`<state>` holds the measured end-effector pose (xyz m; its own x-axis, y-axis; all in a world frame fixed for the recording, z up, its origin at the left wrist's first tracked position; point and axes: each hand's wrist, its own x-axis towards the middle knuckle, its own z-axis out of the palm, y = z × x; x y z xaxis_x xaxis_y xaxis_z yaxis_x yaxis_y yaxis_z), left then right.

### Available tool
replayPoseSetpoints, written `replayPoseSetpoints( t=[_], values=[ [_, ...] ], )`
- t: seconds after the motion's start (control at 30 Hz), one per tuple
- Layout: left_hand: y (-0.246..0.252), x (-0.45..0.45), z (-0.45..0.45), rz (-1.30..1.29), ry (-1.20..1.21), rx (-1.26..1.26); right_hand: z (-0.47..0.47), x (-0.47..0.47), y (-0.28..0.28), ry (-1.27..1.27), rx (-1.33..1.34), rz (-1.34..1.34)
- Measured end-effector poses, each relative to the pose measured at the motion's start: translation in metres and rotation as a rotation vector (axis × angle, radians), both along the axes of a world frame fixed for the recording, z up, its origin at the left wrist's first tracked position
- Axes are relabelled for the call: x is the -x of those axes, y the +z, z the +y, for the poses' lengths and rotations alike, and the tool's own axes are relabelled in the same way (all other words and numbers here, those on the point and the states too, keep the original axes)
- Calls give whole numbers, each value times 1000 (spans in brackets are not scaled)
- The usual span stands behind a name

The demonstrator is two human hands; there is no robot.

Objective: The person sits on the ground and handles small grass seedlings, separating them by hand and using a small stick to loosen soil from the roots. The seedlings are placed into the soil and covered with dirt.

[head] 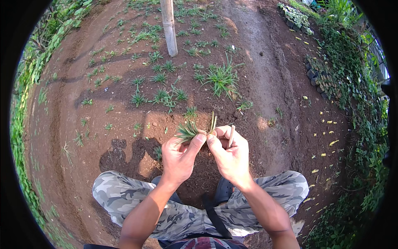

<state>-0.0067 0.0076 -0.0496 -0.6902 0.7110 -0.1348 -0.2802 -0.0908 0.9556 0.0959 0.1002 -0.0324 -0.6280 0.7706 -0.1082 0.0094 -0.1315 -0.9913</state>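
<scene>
Both my hands meet above the soil, thumbs almost touching. My left hand (182, 155) grips a small tufted grass-like plant (187, 130), its narrow green blades fanning out to the left. Pinched between the thumb and fingers of my right hand (231, 152) are yellowish leaf blades (213, 122) that point upward. A thin brown stick (231, 136) is also held in that hand, jutting up across the fingers. Where the blades meet the plant's base, the fingertips hide the join. Just beyond the hands, a small green tuft (190, 112) grows from the brown soil (168, 123).
A wooden post (169, 29) stands in the bed ahead, among several rows of small tufts. One larger grassy clump (222, 77) grows right of centre. Dark plant pots (312, 74) line the right side near dense foliage (345, 74). My camouflage-trousered knees (116, 190) flank the hands.
</scene>
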Motion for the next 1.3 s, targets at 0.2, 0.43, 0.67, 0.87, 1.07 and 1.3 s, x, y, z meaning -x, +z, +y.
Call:
replayPoseSetpoints(
  t=[0.2,0.43,0.67,0.87,1.07,1.3],
  values=[
    [-3,-7,6,285,111,9,-3,8,-5,-104,76,-15],
    [4,11,-6,136,182,-53,93,-28,-3,-474,360,177],
    [-2,15,-6,-185,35,-193,124,-57,8,-675,526,326],
    [1,13,-6,-67,-46,-107,78,-28,17,-352,344,162],
    [2,9,-6,70,-65,14,43,-16,25,193,-421,-67],
    [-3,12,-3,405,-167,26,39,-19,19,309,-757,-140]
  ],
)
